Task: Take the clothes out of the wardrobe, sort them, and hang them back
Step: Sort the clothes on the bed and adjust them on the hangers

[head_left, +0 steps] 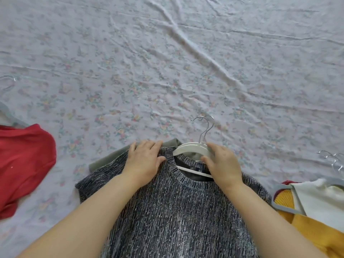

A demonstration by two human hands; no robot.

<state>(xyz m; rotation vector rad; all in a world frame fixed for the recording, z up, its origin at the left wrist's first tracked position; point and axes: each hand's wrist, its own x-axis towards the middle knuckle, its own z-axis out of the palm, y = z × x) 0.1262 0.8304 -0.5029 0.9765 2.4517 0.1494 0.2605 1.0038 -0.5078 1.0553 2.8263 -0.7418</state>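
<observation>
A dark grey speckled knit sweater point(178, 211) lies flat on the bed in front of me, on top of an olive-green garment point(109, 155). Two white hangers point(191, 148) with metal hooks stick out of the necklines. My left hand point(143, 161) lies flat on the sweater's left shoulder, fingers straight. My right hand point(221, 164) grips the right arm of the white hangers at the sweater's collar.
The bed is covered by a pale floral sheet point(167, 62). A red garment point(24, 164) lies at the left with a grey hanger point(9, 112) above it. At the right lie yellow point(316, 229) and white point(320, 198) clothes on a grey hanger, with metal hooks point(333, 159) beyond.
</observation>
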